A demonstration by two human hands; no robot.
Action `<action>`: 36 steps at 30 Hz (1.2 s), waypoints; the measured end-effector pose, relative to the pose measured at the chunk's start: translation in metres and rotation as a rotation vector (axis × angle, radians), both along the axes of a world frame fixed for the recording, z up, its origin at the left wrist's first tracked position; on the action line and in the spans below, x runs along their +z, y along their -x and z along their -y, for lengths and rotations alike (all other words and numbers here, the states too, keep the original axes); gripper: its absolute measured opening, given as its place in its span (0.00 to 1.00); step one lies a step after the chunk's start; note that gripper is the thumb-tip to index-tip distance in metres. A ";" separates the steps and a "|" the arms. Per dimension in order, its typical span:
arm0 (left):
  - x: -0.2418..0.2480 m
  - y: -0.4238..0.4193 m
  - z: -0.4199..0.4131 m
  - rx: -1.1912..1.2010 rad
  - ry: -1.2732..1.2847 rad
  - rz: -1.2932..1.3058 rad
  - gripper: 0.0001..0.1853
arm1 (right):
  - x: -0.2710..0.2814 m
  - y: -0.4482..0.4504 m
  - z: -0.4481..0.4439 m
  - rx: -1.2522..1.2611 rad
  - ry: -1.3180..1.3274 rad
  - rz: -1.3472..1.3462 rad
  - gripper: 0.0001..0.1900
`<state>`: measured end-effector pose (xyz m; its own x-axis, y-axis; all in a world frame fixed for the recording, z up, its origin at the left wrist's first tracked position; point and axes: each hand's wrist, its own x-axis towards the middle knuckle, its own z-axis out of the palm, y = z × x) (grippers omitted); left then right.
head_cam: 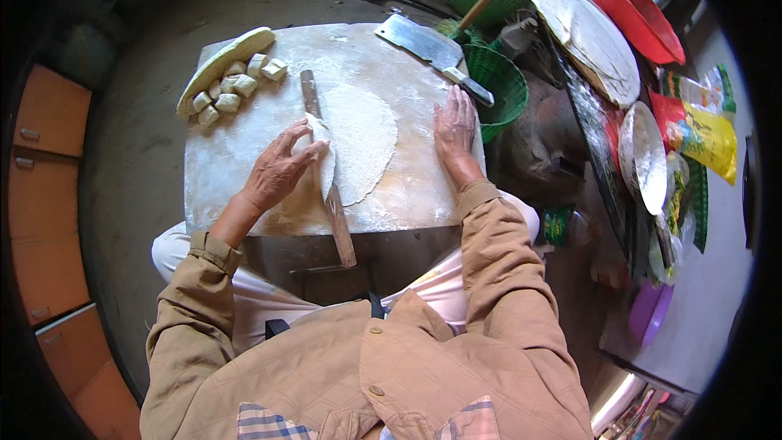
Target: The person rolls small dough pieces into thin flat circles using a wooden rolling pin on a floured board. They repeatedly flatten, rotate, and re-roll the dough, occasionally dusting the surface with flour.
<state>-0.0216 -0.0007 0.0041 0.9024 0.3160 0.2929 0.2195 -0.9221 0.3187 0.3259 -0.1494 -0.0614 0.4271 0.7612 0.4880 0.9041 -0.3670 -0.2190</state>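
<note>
A thin round dough sheet [363, 143] lies on the floured board [256, 153] before me. Its left edge is folded over a wooden rolling pin [339, 226], whose near end sticks out past the board's front edge. My left hand [278, 165] holds this fold against the pin with thumb and fingers. Flat on the right side of the board rests my right hand [457, 128], with nothing in it. Just beyond its fingertips is the handle of a cleaver [421, 43]. Several cut dough pieces [229, 85] sit at the back left, beside a long dough strip [223, 70].
A green basket [504, 85] stands against the board's right side. Farther right, a dark-edged surface holds a round white lid-like disc [586, 40], a red basin [641, 12], a long-handled ladle [641, 159] and a yellow bag [702, 134]. Orange cabinets [46, 195] line the left.
</note>
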 end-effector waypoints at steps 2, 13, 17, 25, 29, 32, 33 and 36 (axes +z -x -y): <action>0.000 0.006 -0.003 -0.020 -0.058 -0.008 0.30 | 0.002 0.012 -0.017 0.153 0.008 -0.068 0.24; 0.003 0.006 -0.017 -0.143 -0.033 0.005 0.28 | 0.000 -0.002 -0.047 0.146 -0.057 0.246 0.26; -0.012 0.020 -0.017 -0.076 -0.049 0.052 0.28 | 0.040 0.023 -0.091 0.455 0.253 -0.747 0.31; -0.018 0.020 0.002 0.027 -0.032 0.165 0.25 | 0.001 0.035 -0.199 0.434 0.291 -0.078 0.32; -0.019 0.024 0.003 0.058 -0.013 0.197 0.21 | 0.016 0.094 -0.222 0.702 0.299 -0.124 0.31; -0.011 0.023 0.002 0.041 0.009 0.159 0.20 | 0.016 0.095 -0.218 0.880 0.318 -0.062 0.27; -0.011 0.024 0.003 0.037 0.026 0.152 0.20 | 0.014 0.091 -0.213 0.932 0.331 -0.107 0.26; -0.013 0.025 0.003 0.021 0.039 0.138 0.22 | 0.018 0.063 -0.162 0.981 0.291 0.041 0.22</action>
<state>-0.0465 -0.0035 -0.0086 0.8475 0.3480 0.4008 0.1904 -0.9041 0.3825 0.2626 0.0127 -0.0434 -0.4608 0.8575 0.2288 0.8393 0.5048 -0.2018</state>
